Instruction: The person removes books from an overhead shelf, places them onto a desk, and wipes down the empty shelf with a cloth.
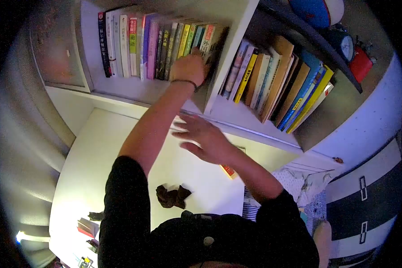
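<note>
Books (152, 49) stand spines-out, likely for access; left hand (187, 69) curls at them, grip unclear; right hand (205, 139) spreads open, empty.

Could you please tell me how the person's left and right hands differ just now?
The left hand is up at the shelved books; the right hand is lower, over the white desk. The right hand's fingers are spread, while the left hand's look bent. The left has a dark band at its wrist; the right shows none.
</note>
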Available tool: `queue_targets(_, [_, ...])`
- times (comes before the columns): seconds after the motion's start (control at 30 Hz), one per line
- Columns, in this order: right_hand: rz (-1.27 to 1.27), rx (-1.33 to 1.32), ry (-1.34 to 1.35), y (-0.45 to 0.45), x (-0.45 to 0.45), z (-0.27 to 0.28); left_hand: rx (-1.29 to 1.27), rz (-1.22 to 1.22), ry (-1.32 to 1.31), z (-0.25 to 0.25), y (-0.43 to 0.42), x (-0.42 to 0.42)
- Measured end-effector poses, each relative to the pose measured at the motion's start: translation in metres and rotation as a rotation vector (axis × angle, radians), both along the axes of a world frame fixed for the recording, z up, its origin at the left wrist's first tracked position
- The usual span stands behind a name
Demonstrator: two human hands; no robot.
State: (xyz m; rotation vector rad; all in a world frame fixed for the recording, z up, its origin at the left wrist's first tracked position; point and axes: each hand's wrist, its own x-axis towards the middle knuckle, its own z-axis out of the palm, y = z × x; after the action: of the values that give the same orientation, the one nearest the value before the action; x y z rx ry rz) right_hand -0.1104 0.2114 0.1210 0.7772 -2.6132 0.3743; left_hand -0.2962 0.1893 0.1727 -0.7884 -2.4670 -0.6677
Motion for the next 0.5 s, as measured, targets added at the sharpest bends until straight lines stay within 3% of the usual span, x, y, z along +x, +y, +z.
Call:
queue_targets(0.03, [0.067,-0.012,-0.005,0.009,0.019,0.008,-0.005,-0.001,-0.009,-0.005,-0.006,0.001])
queue_targets(0.13, [-0.137,-0.152,0.195,0.052,0.048,0.015,-0.081,-0.114,-0.050,-0.018,-0.020,0.005])
queue_targets(0.23, [-0.424,-0.323,0.314,0.100,0.048,0.008,0.012,-0.128,0.015,-0.032,-0.006,0.000])
queue_targets(0.33, [-0.554,-0.470,0.318,0.140,0.034,-0.017,0.189,-0.047,-0.026,-0.032,0.011,0.006])
queue_targets(0.5, [-0.563,-0.698,0.256,0.155,0.026,-0.036,0.048,0.089,0.043,-0.030,0.001,0.008])
